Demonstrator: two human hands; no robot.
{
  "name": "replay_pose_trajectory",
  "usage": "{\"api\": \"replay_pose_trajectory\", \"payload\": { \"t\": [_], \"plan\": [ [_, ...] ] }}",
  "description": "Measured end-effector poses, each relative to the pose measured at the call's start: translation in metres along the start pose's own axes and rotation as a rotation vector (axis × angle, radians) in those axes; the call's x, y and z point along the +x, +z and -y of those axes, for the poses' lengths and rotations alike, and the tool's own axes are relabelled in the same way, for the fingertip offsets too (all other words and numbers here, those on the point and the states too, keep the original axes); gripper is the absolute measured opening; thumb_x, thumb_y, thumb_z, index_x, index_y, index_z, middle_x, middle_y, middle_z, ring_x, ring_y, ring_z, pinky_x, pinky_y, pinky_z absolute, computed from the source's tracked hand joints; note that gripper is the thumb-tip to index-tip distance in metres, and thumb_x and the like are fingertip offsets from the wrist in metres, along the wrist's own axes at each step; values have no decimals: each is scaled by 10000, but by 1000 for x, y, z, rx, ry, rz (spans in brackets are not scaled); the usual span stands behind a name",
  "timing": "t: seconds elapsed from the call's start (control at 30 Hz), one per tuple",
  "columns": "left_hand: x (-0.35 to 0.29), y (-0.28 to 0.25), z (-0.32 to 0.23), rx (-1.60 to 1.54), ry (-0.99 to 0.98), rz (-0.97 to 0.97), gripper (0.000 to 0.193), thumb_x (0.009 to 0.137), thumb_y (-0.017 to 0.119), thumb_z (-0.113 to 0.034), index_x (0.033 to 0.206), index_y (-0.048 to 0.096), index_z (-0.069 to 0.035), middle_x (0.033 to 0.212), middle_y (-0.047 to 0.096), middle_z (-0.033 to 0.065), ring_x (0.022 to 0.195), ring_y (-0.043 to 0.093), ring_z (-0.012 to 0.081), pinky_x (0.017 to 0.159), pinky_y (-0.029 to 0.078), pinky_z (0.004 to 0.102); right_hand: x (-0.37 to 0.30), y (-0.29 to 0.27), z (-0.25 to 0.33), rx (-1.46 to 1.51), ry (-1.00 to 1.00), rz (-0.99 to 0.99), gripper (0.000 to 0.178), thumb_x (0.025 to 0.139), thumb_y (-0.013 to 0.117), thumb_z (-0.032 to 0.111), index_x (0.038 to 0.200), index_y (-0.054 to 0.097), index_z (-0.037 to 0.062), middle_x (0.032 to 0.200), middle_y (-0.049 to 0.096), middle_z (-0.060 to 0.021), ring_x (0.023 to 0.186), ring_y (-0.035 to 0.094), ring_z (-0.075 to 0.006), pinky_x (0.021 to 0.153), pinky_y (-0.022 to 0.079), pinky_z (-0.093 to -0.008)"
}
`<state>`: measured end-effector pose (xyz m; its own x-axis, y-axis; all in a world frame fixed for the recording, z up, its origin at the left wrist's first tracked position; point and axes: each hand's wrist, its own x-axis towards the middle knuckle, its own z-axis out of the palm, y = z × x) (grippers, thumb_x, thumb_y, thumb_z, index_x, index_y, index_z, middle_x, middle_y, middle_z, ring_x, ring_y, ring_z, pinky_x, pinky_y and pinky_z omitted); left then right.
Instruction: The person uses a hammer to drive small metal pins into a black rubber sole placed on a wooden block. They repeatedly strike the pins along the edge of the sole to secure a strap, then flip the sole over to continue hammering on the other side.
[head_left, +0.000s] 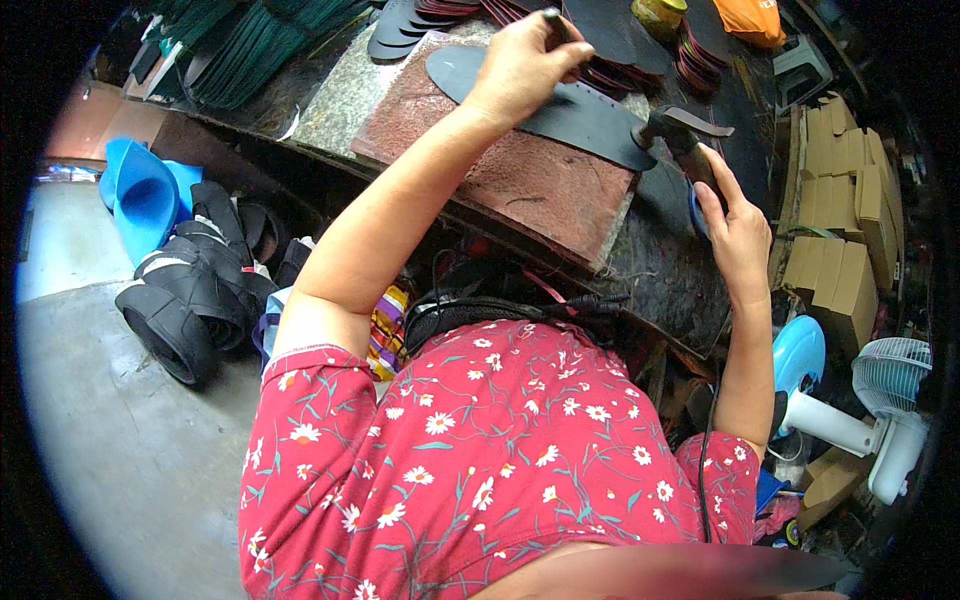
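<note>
Fingers of the left hand (522, 62) pinch a punch upright on the dark sole (560, 105), which lies on the red slab (520, 175); the right hand (735, 225) grips a hammer (680, 135) beside the sole, seemingly punching holes; next strike needs alignment.

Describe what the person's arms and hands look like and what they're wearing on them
Both arms are bare from the short sleeves down. The left hand and right hand wear no gloves, and no rings or watch can be seen. The sleeves belong to a red short-sleeved top with small white daisy flowers.
</note>
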<state>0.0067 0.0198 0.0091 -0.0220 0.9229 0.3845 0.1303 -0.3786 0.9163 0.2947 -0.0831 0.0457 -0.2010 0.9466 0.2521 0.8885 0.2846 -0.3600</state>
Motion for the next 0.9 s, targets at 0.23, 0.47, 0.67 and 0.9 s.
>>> {"api": "replay_pose_trajectory", "payload": {
  "t": [0.23,0.47,0.67,0.9],
  "plan": [
    [-9,17,9,123,-83,89,146,910,722,-145,955,679,-13,800,706,39,726,657,87,679,555,252,-4,2,-7,-28,4,13,421,978,566,427,1390,534,350,951,701,-198,870,676,-404,710,526,-452],
    [-10,19,7,432,282,61,191,882,745,-193,978,689,-38,807,721,108,685,689,156,646,548,309,10,-20,11,91,61,4,382,949,645,354,1324,627,285,1140,696,-127,986,704,-305,805,538,-353],
    [-11,33,0,602,517,123,224,884,694,-206,962,561,-44,743,648,180,717,657,394,636,525,469,13,-64,46,572,-315,-515,438,979,636,164,1405,562,93,879,666,-15,740,579,-43,655,513,-219],
    [-15,36,7,601,456,101,200,892,695,-197,967,590,-44,773,655,191,739,664,393,637,532,446,14,-14,20,311,9,-127,420,968,632,322,1374,588,223,1107,705,-173,923,729,-251,769,542,-344]
  ]
}}
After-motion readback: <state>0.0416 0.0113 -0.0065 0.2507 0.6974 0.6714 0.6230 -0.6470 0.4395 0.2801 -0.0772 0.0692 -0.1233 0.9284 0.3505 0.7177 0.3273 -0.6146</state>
